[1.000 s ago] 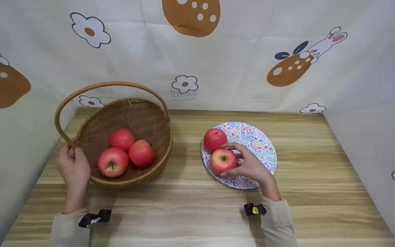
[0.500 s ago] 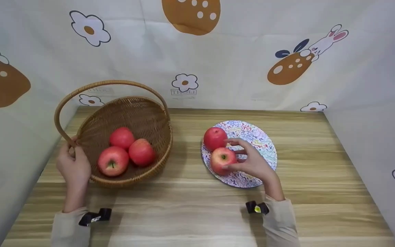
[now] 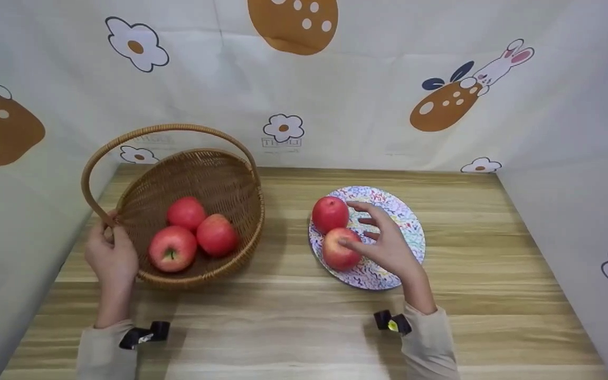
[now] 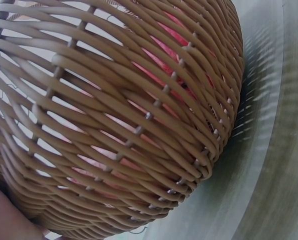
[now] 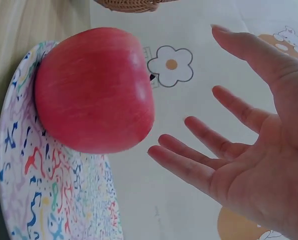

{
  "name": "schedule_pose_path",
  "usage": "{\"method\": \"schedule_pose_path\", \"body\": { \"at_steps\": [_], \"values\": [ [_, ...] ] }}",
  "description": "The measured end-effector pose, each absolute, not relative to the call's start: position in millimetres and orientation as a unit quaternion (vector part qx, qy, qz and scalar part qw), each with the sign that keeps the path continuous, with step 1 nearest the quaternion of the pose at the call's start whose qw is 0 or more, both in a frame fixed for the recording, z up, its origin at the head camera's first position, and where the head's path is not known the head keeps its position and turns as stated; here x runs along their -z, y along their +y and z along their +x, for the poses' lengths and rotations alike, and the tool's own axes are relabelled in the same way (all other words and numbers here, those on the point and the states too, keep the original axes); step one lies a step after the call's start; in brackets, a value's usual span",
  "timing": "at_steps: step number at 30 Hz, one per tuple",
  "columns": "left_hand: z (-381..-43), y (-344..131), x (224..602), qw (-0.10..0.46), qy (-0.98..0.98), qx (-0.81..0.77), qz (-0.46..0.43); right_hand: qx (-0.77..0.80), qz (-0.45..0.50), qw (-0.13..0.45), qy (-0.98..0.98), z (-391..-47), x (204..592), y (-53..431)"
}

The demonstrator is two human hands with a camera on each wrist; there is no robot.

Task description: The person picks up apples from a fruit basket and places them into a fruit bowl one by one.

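Observation:
On the left of the head view, my left hand (image 3: pixel 112 253) grips the wicker basket (image 3: pixel 203 169) where its handle meets the rim. The basket is tilted toward me and holds three red apples (image 3: pixel 172 248). Its woven side fills most of the left wrist view, red showing through the gaps. Two more apples sit on the patterned plate (image 3: pixel 409 232): a rear one (image 3: pixel 330 214) and a front one (image 3: pixel 340 252). My right hand (image 3: pixel 387 244) hovers beside the front apple, fingers spread. In the right wrist view a gap separates the fingers from the apple (image 5: pixel 96 90).
The wood-grain table (image 3: pixel 283 327) carries the basket at left and the plate right of centre. A pale printed cloth (image 3: pixel 357 95) stands behind and along both sides. Each sleeve has a small black camera (image 3: pixel 391 322) strapped at the wrist.
My right hand has let go of the front apple; its fingers have spread and risen off it. That apple has rolled slightly in place. The left hand keeps its hold on the basket.

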State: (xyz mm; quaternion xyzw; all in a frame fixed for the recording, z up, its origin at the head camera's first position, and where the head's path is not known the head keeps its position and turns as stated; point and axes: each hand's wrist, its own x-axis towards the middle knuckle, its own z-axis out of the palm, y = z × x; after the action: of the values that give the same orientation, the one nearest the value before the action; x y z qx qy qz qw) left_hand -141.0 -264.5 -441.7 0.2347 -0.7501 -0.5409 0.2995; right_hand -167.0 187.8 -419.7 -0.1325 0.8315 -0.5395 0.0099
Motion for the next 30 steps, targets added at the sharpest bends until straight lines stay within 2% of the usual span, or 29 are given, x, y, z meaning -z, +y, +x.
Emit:
{"method": "schedule_pose_path", "body": {
  "at_steps": [13,30],
  "values": [
    [-141,-265,442,0.311,-0.759,0.527,0.223,0.552,-0.135,-0.026,0.823,-161,410,172],
    [-141,-265,441,0.304,-0.757,0.532,0.226,0.573,-0.172,-0.040,0.800,-153,410,153]
  ]
}}
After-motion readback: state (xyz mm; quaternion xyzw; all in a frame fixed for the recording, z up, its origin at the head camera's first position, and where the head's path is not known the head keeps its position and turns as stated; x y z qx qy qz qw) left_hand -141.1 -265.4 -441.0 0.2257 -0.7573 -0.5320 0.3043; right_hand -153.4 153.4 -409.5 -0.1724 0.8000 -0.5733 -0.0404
